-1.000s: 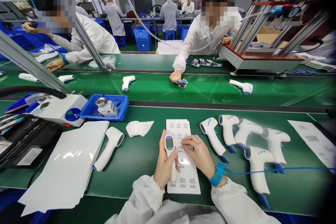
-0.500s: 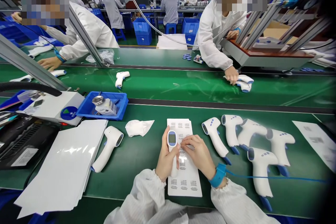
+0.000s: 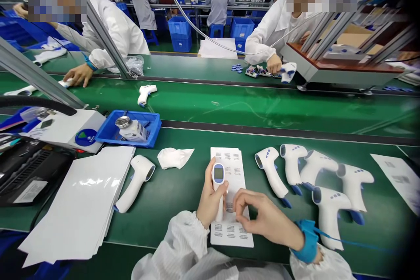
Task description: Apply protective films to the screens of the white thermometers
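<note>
My left hand [image 3: 210,199] is wrapped round a white infrared thermometer [image 3: 218,174] whose grey screen with blue trim faces me. Beneath it lies a white sheet of printed labels [image 3: 236,175] on the green bench. Over the lower part of that sheet, my right hand [image 3: 262,214] has its fingers curled in and the fingertips close together; what they pinch, if anything, is too small to make out. A blue band [image 3: 306,240] with a cord circles my right wrist. Another thermometer [image 3: 271,170] lies to the right of the sheet.
Several thermometers [image 3: 333,216] lie on the right. On the left are another thermometer [image 3: 136,183], crumpled white tissue [image 3: 175,158], a stack of white sheets [image 3: 82,197] and a blue tray [image 3: 151,135] holding a metal-capped bottle. Beyond runs a green conveyor [image 3: 197,103], with co-workers across it.
My right hand has moved down the label sheet, towards me and away from the thermometer. My left hand keeps its hold. Across the belt, a co-worker has lifted a thermometer off the conveyor.
</note>
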`<action>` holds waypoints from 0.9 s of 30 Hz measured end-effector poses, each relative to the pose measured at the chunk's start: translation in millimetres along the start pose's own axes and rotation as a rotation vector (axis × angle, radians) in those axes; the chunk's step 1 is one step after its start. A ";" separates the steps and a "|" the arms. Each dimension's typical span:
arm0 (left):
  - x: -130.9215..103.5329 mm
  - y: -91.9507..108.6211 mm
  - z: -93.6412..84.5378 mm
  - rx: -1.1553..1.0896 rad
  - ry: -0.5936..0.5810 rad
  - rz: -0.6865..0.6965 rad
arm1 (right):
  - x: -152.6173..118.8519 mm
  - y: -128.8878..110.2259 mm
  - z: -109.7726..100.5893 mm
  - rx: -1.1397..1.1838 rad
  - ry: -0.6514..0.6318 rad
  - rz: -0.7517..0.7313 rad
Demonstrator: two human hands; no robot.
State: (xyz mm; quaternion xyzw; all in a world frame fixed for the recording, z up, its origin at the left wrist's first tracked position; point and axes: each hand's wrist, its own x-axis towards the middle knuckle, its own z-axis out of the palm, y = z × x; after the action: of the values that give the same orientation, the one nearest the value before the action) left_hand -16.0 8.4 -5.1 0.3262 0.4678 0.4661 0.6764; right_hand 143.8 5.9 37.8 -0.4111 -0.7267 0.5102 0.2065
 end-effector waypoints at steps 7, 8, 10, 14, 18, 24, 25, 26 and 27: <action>0.5 -0.9 0.9 0.010 -0.043 0.011 | 41.7 -12.0 -13.1 -0.063 0.351 -0.037; 0.3 -0.4 1.3 0.003 -0.054 0.012 | 48.3 -11.2 -13.4 -0.074 0.371 -0.038; 0.2 0.4 1.7 0.001 -0.065 0.034 | 57.6 -10.9 -13.7 -0.070 0.370 -0.037; 0.6 0.8 1.8 0.009 -0.070 0.082 | 64.7 -14.3 -14.2 -0.092 0.366 -0.054; 0.8 -0.3 1.5 0.014 -0.074 0.082 | 67.5 -18.3 -16.1 -0.134 0.375 -0.055; 0.5 -2.5 0.8 0.017 -0.079 0.089 | 70.5 -22.8 -20.8 -0.188 0.344 -0.042; 0.5 -2.7 0.8 0.017 -0.078 0.088 | 70.9 -23.2 -21.1 -0.194 0.341 -0.050; 0.6 -2.9 0.9 0.016 -0.077 0.088 | 71.3 -23.5 -21.3 -0.198 0.340 -0.056; 0.7 -3.2 0.9 0.017 -0.074 0.089 | 71.6 -23.7 -21.4 -0.200 0.340 -0.058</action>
State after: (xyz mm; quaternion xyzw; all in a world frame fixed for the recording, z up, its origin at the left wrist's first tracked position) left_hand -14.1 7.9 -7.8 0.3695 0.4312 0.4794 0.6691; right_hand 108.7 72.6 59.2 -0.4885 -0.7399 0.3526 0.2993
